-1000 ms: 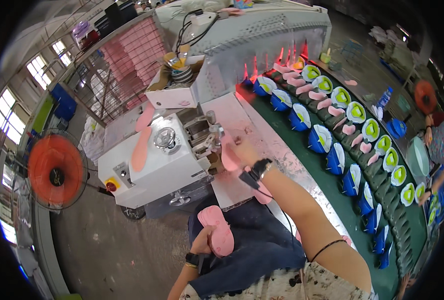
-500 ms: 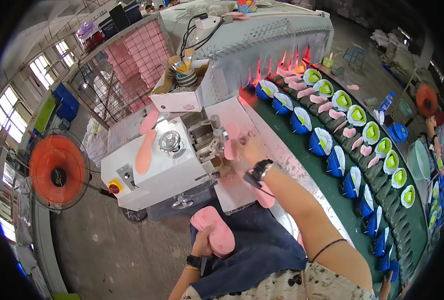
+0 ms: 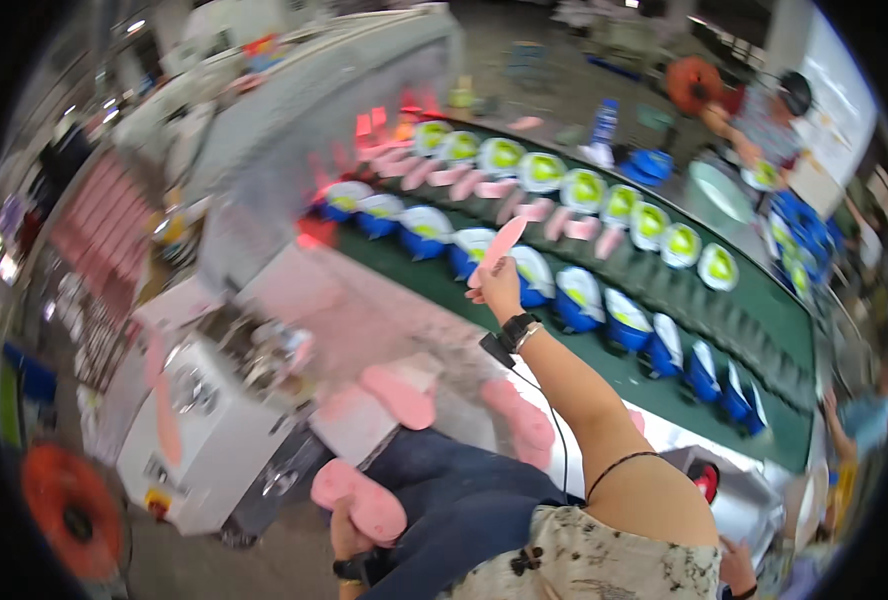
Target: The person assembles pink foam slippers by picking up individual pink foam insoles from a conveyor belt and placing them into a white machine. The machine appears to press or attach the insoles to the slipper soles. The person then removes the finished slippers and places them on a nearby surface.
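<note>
My right hand (image 3: 496, 288) reaches out over the green conveyor, its fingers closed on the lower end of one pink insole (image 3: 504, 243). That insole tilts up just above the near row of blue-and-white shoe uppers (image 3: 426, 232). Low in front of my body, my left hand (image 3: 347, 532) grips a stack of pink insoles (image 3: 362, 502); its fingers are partly hidden beneath them. A loose pink insole (image 3: 400, 396) lies on the worktop near my apron, and more pink insoles (image 3: 524, 425) rest along the belt's near edge.
Pink pieces (image 3: 454, 180) lie along the dark middle strip between two rows of uppers. To the left stands a white machine (image 3: 209, 430) with a handwheel, near an orange fan (image 3: 74, 510). Across the conveyor (image 3: 644, 400), another person (image 3: 764, 125) works beside a pale green basin (image 3: 719, 190).
My right hand has moved from the machine's rollers to above the conveyor, carrying an insole. My left hand still holds its stack. The view has swung right, and the picture is blurred.
</note>
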`<action>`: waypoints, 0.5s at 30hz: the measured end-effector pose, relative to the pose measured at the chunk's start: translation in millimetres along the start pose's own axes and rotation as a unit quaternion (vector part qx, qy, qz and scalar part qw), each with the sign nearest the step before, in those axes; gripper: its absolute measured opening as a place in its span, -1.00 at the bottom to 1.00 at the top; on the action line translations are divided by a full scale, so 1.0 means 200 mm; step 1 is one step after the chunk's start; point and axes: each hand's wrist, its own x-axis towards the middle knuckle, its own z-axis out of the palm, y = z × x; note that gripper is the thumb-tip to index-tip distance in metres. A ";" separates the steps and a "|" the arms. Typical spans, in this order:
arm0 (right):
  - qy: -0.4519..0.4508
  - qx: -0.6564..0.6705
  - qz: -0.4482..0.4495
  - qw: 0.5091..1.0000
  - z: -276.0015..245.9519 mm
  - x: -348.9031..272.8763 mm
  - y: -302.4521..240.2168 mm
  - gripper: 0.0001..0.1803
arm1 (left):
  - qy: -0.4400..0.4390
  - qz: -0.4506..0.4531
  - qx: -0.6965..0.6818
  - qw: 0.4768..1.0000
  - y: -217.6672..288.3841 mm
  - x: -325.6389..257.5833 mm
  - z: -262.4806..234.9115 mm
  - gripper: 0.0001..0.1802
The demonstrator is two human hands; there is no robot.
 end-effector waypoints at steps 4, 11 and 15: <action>0.255 -0.204 -0.083 0.942 -1.13 0.40 0.27 -0.51 | -0.013 -0.006 0.027 1.000 -0.01 0.03 0.11 -0.61; 0.330 -0.446 -0.105 0.825 -1.73 0.58 0.21 -0.67 | -0.024 -0.004 0.041 0.999 -0.04 0.15 0.12 -0.53; 0.205 -0.204 -0.294 0.911 -0.83 0.33 0.16 -0.77 | -0.016 0.012 0.053 0.998 -0.05 0.12 0.15 -0.56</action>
